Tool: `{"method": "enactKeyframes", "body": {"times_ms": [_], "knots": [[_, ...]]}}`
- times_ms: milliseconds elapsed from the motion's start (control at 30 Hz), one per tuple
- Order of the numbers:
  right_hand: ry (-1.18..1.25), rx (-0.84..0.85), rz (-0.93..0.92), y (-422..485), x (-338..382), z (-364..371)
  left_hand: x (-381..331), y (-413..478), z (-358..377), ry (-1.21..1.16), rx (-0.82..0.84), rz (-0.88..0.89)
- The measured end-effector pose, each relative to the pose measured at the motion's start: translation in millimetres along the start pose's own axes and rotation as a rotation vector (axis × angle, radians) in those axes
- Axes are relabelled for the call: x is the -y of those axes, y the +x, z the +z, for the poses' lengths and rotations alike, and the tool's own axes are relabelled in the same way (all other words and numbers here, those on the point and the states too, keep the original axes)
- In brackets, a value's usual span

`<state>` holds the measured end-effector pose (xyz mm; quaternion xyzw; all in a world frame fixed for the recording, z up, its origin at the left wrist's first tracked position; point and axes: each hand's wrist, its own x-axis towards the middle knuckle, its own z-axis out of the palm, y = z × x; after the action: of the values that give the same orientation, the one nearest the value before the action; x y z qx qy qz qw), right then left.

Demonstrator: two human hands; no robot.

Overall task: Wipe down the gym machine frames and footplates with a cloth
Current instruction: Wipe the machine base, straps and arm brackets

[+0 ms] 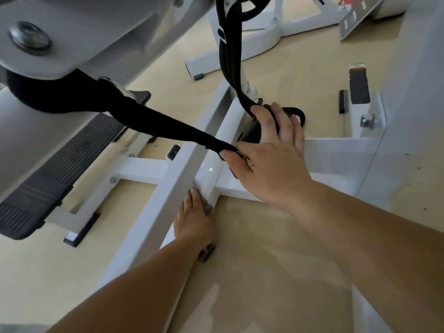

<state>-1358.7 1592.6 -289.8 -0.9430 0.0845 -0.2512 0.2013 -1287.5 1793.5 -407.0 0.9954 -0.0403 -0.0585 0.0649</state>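
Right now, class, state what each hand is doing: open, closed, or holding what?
Left hand: open, flat fingers pressing the grey cloth against the white frame.
Right hand: closed on the black straps.

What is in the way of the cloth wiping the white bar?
Nothing visible is between them: the left hand presses the cloth right against the white frame. Two black straps cross the frame further up, but the right hand grips them above it.
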Motion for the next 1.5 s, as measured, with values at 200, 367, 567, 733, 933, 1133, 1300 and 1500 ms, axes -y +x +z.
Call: {"method": "enactKeyframes", "body": {"times_ms": [200, 367, 567, 733, 933, 1133, 1300, 1500], "knots": [[-0.004, 0.036, 0.033, 4, 3, 1, -18, 30, -1, -0.03, 0.017, 0.014], [-0.03, 0.157, 0.022, 2, 4, -12, 2, -3, 0, -0.006, -0.015, 0.061], [-0.038, 0.176, -0.039, -21, 18, -22, 53, -109, 8, -0.073, -0.055, 0.038], [0.243, 0.329, -0.29, -90, 34, -5, 74, -159, 24, 0.144, -0.023, 0.379], [0.788, 0.534, 0.173, -79, 46, -24, 96, -170, -2, 0.735, 0.215, 0.402], [0.884, 0.585, 0.325, -82, 41, -28, 98, -235, -24, 0.801, 0.317, 0.446], [0.872, 0.633, 0.353, -89, 40, -36, 52, -236, -35, -0.034, 0.124, -0.01], [0.865, 0.626, 0.389, -90, 32, -43, -13, -230, -31, -0.555, 0.172, -0.171]]}}
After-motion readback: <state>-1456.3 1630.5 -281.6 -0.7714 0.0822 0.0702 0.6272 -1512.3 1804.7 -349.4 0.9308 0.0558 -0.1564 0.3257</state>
